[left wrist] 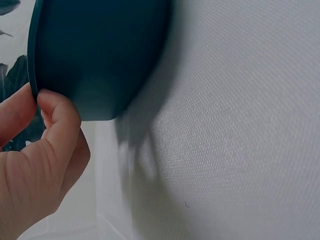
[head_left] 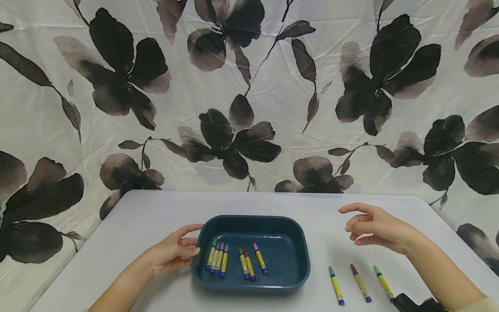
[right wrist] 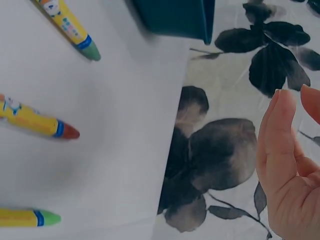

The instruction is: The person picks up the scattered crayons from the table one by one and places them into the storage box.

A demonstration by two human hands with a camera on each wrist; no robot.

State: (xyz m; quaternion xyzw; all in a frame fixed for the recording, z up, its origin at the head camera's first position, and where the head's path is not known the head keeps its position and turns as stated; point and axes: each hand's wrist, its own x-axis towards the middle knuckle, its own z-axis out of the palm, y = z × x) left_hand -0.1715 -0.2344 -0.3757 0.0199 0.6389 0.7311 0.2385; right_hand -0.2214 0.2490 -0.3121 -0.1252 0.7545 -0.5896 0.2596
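Observation:
A dark teal rectangular tray (head_left: 249,286) stands on the table, several crayons inside it. My left hand (head_left: 173,251) pinches the tray's left rim between thumb and fingers, as the left wrist view also shows at the rim of the tray (left wrist: 100,55). Raised above the table to the right of the tray, my right hand (head_left: 382,227) has loosely bent fingers and holds nothing. Below it lie three separate yellow-wrapped crayons: one with a dull green tip (head_left: 336,286), one brownish red (head_left: 361,283) and one bright green (head_left: 383,284).
A white cloth covers the table (head_left: 167,208). Behind it hangs a white curtain (head_left: 296,95) printed with dark flowers. A black object (head_left: 417,303) shows at the bottom edge, by the right forearm.

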